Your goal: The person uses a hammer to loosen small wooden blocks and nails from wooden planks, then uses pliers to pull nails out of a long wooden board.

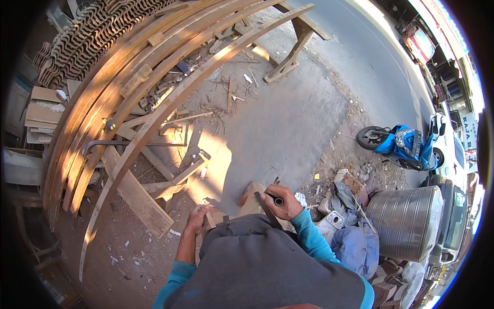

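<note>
Your right hand (289,207) grips a dark tool (278,201) — its round end facing up — and a pale wood piece (210,221) sits at your left hand (197,217).

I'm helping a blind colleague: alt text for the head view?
Right hand grips a dark, round-ended tool; left hand at a pale wooden piece. Long brown wooden beams at left; blue motorcycle and ribbed silver metal tank at right.

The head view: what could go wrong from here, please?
The right hand grips a dark tool; if it slips, the nearby left hand might be hurt. The wide plank juts close by and could catch a leg. The nearest wooden beam, apparently resting on the trestle, might shift if bumped.
</note>
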The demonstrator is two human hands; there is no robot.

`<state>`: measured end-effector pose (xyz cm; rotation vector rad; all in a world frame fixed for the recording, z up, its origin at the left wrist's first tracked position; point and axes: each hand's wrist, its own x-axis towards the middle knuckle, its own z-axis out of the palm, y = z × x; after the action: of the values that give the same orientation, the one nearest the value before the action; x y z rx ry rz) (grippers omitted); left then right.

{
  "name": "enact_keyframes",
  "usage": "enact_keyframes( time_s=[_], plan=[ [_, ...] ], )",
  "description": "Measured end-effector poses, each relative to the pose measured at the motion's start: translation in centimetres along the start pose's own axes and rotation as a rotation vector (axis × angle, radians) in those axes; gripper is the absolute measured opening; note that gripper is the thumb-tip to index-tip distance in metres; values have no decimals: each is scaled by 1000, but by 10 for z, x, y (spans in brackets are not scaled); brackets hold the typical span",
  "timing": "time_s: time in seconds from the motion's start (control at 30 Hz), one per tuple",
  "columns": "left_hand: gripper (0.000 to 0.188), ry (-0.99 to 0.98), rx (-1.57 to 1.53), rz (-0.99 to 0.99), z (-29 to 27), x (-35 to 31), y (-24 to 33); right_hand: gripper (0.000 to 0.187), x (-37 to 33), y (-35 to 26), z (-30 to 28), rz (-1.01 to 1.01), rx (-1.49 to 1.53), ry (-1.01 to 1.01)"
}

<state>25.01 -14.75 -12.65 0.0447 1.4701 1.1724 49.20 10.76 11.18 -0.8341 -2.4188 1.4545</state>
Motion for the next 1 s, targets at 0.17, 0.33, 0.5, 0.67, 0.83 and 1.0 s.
enact_keyframes(
  time_s=[0.17, 0.33, 0.5, 0.67, 0.83, 1.0],
  plan=[
    [34, 166, -22, 25, 73, 49, 52, 30, -20, 39, -51, 132, 152, 223],
    [42, 156, 226, 45, 145, 137, 70, 36, -48, 56, -133, 179, 249, 699],
    [40, -9, 317, 76, 261, 151, 122, 33, -52, 44, -216, -14, 329, 796],
    [40, -122, 264, -108, 322, 193, 164, 38, -38, 133, -243, 70, 307, 971],
    [34, -122, -39, -256, 342, 274, 170, 36, -16, 53, -366, -119, 457, 1269],
    [35, -242, -53, -345, 430, 372, 213, 44, 21, 106, -466, -94, 645, 606]
  ],
)
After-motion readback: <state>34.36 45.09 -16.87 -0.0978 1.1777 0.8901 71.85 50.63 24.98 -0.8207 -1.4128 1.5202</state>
